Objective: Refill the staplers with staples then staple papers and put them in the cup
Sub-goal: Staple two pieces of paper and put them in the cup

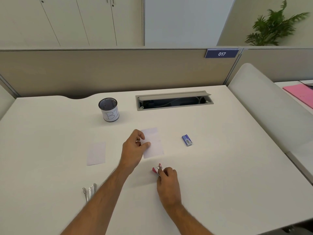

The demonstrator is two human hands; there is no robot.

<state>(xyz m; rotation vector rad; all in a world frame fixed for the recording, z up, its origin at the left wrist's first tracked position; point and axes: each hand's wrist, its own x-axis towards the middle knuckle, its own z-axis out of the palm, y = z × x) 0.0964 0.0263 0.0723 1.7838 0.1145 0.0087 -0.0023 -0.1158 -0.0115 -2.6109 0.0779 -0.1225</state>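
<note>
**Ana:** Two hands are busy at the middle of the frame. Left hand (135,146) pinches the near-left edge of a slip of paper (153,143) between thumb and fingers. Right hand (166,177), lower centre, has its fingers curled round a small pink stapler (157,169), and only the front end of it shows above the knuckles.

**Ben:** What can go wrong from here, in your opinion?

**Ana:** I think the paper is the weak point. It looks thin and is held at one edge only, so it may bend or slide out when it goes into the stapler mouth. If there is more than one sheet in the pinch, which I cannot tell, the sheets may shift and the staple catches only one.

**Ben:** And the stapler?

**Ana:** It is small and mostly hidden in the hand. If the mouth points away from the paper, the staple lands at a bad place or not at all.

**Ben:** Where is the paper relative to the stapler?

**Ana:** Above it in the frame and a little to the left, near but apart. The cup (108,109) marked with letters stands further up and left. A second slip (96,153) lies at centre left, a silver stapler (89,192) at lower left, and a blue staple box (186,140) right of centre.
</note>
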